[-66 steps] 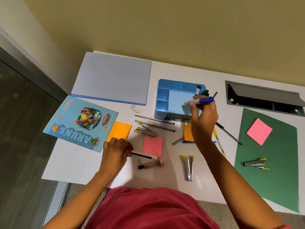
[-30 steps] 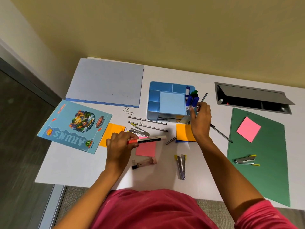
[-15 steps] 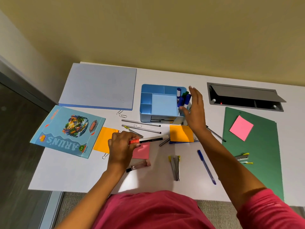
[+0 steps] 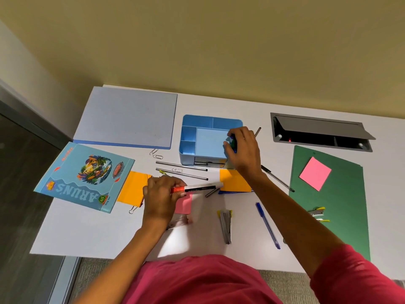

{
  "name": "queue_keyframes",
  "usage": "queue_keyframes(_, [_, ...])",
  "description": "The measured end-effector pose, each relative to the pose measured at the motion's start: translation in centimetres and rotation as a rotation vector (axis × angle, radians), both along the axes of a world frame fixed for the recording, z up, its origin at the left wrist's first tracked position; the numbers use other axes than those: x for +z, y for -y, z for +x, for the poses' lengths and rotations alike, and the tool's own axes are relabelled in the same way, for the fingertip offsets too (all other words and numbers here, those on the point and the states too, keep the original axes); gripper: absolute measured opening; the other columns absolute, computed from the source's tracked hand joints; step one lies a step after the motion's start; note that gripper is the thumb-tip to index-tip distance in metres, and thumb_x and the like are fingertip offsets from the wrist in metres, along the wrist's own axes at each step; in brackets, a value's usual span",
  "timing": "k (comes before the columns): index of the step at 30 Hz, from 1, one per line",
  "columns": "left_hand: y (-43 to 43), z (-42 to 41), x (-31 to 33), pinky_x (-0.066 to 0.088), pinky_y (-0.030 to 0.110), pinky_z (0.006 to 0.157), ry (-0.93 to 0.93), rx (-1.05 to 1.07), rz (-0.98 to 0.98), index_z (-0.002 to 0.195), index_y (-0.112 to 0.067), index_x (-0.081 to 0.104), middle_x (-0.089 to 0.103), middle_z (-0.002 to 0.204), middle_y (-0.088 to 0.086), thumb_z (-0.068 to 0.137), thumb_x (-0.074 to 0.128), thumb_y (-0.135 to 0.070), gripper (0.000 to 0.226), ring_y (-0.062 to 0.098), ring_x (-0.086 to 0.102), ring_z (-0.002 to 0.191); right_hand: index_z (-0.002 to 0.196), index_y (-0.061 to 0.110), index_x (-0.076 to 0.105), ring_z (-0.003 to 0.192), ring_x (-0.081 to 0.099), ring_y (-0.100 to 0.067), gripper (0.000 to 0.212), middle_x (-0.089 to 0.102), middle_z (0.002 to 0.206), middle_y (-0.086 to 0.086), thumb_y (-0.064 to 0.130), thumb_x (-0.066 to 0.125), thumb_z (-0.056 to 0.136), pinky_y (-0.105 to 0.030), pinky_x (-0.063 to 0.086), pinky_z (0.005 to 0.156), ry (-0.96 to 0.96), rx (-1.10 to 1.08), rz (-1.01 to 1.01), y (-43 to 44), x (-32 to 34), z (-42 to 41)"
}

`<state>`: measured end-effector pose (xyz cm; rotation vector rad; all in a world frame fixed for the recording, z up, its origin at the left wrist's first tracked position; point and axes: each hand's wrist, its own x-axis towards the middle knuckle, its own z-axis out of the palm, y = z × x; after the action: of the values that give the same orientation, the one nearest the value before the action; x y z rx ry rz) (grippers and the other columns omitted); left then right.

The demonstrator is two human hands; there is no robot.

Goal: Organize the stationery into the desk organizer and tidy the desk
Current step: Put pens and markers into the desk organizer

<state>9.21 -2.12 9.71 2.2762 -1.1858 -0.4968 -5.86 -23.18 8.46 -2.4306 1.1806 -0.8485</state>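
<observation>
Fingers of the right hand (image 4: 243, 150) curl round the tops of a few markers (image 4: 233, 144), with blue and green caps peeping out between thumb and fingers, at the right end of the blue desk organizer (image 4: 205, 120). The grasp looks meant to seat them upright in that end compartment, though the compartment itself is hidden under the hand. The left hand (image 4: 160, 195), in front of the organizer and to its left, pinches a white marker with a red cap (image 4: 198, 187) between thumb and fingers. It holds the marker roughly level, white end reaching toward the space in front of the organizer, probably ready to be stowed next. The organizer's other compartments look bare. Just in front of it lie two grey pens (image 4: 182, 170) side by side and an orange sticky pad (image 4: 233, 179); a second orange pad (image 4: 133, 190) and a pink pad (image 4: 185, 205) lie nearer the left hand. Farther in front of the organizer are a stapler (image 4: 226, 224) and a blue pen (image 4: 267, 226). To the organizer's right, a black pen (image 4: 277, 178) lies beside a green folder (image 4: 341, 216) that carries a pink note pad (image 4: 315, 173) and a small stapler (image 4: 316, 212). To its left are paper clips (image 4: 156, 153), a picture booklet (image 4: 85, 176) and a pale blue folder (image 4: 127, 117). Much of the stationery on the desk (image 4: 87, 233) is not yet sorted.
</observation>
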Motion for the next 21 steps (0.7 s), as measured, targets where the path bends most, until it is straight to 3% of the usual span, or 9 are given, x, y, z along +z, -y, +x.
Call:
queue_keyframes(3, [0.2, -0.2, 0.2, 0.014, 0.026, 0.072, 0.011, 0.004, -0.009, 0.095, -0.028, 0.069, 0.067, 0.099, -0.007, 0.075, 0.074, -0.027, 0.020, 0.024, 0.045, 0.103, 0.100, 0.010, 0.057, 0.086, 0.053, -0.025, 0.017, 0.057, 0.099, -0.007, 0.018, 0.060, 0.085, -0.035, 0.045, 0.068, -0.124, -0.106, -0.050, 0.2, -0.6, -0.5])
queue_keyframes(6, [0.3, -0.4, 0.4, 0.015, 0.026, 0.073, 0.022, 0.004, -0.007, 0.096, -0.027, 0.069, 0.067, 0.100, -0.006, 0.076, 0.073, -0.028, 0.020, 0.025, 0.045, 0.102, 0.107, 0.009, 0.056, 0.089, 0.054, -0.024, 0.023, 0.057, 0.104, -0.008, 0.019, 0.059, 0.087, -0.035, 0.049, 0.068, -0.111, -0.201, 0.061, -0.1, -1.0, -0.5])
queue_keyframes(11, [0.5, -0.6, 0.6, 0.017, 0.028, 0.074, 0.024, 0.012, -0.002, 0.096, -0.027, 0.069, 0.067, 0.100, -0.006, 0.078, 0.072, -0.027, 0.019, 0.025, 0.046, 0.103, 0.099, 0.003, 0.060, 0.083, 0.056, -0.030, 0.016, 0.061, 0.095, -0.015, 0.015, 0.061, 0.087, -0.037, 0.052, 0.068, -0.258, -0.061, -0.118, -0.3, -1.2, -0.4])
queue_keyframes(15, [0.7, -0.8, 0.8, 0.018, 0.028, 0.075, 0.028, 0.010, -0.012, 0.096, -0.028, 0.069, 0.067, 0.101, -0.007, 0.078, 0.072, -0.027, 0.019, 0.024, 0.046, 0.103, 0.104, 0.004, 0.060, 0.093, 0.055, -0.028, 0.021, 0.061, 0.102, -0.013, 0.017, 0.060, 0.088, -0.036, 0.051, 0.074, -0.212, -0.161, -0.008, -0.2, -1.0, -0.6])
queue_keyframes(21, [1.0, -1.1, 1.0, 0.018, 0.027, 0.075, 0.029, -0.001, -0.030, 0.098, -0.027, 0.069, 0.067, 0.102, -0.008, 0.079, 0.072, -0.027, 0.019, 0.023, 0.046, 0.103, 0.093, 0.004, 0.062, 0.079, 0.057, -0.030, 0.014, 0.062, 0.089, -0.014, 0.014, 0.063, 0.084, -0.037, 0.051, 0.065, -0.287, -0.073, -0.106, 0.1, -0.9, -0.7])
